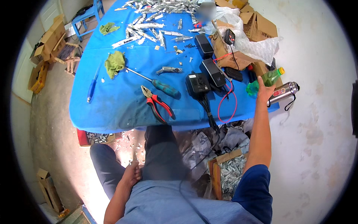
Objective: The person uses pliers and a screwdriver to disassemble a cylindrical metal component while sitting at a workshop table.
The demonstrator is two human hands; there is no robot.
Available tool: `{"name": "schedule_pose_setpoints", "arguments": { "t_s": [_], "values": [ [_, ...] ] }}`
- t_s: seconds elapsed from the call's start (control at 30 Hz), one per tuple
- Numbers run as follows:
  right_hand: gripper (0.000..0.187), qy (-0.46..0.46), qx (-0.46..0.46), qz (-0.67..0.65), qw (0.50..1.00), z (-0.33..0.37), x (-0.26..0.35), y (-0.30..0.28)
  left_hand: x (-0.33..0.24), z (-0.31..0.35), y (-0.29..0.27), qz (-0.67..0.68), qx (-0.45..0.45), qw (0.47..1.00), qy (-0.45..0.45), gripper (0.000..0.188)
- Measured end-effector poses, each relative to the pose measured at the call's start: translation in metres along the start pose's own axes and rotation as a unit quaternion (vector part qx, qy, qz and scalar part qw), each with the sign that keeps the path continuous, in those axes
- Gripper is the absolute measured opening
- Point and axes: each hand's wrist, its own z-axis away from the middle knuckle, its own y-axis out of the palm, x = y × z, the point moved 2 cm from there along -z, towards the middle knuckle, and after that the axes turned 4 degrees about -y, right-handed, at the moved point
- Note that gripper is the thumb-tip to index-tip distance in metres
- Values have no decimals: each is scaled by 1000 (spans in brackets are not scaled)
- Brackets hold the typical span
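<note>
My right hand [265, 89] is wrapped round a green plastic bottle [275, 75] with a yellow cap, tilted at the table's right edge. Beside it lies a steel thermos flask [283, 93] with a dark strap. Down by my thigh, my left hand [132, 174] is closed; something thin and blurred seems to stick up from its fingers. On the blue-covered table [126, 106] lie red-handled pliers [158, 104], spread apart, and a teal-handled screwdriver [165, 88]. A single silvery metal part [169, 70] rests above the screwdriver.
Silvery parts [149, 26] are heaped at the far side. Green cloths [115, 64] and a blue-handled tool [91, 89] lie left. Black power adapters [198, 84] with cables stand mid-right, before cardboard and bubble wrap [257, 46]. Below the table sits a box of scraps [232, 173].
</note>
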Motion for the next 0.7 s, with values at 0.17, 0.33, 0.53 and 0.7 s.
{"name": "schedule_pose_setpoints", "arguments": {
  "t_s": [0.17, 0.33, 0.53, 0.7],
  "values": [
    [68, 24, 17, -41, 999, 2, -17, -10, -4, -6, 3, -19, -11, 1000, -6, 32],
    [52, 24, -106, -23, 994, 49, 23, -29, 3, -4, -2, -11, -35, 999, -1, 27],
    [32, -90, 344, -29, 934, 193, 177, 13, 4, -9, -4, -5, -7, 1000, 5, 30],
    [44, -203, 450, -4, 870, 280, 239, 84, 10, -6, -9, 28, -12, 999, 16, 30]
  ]
}}
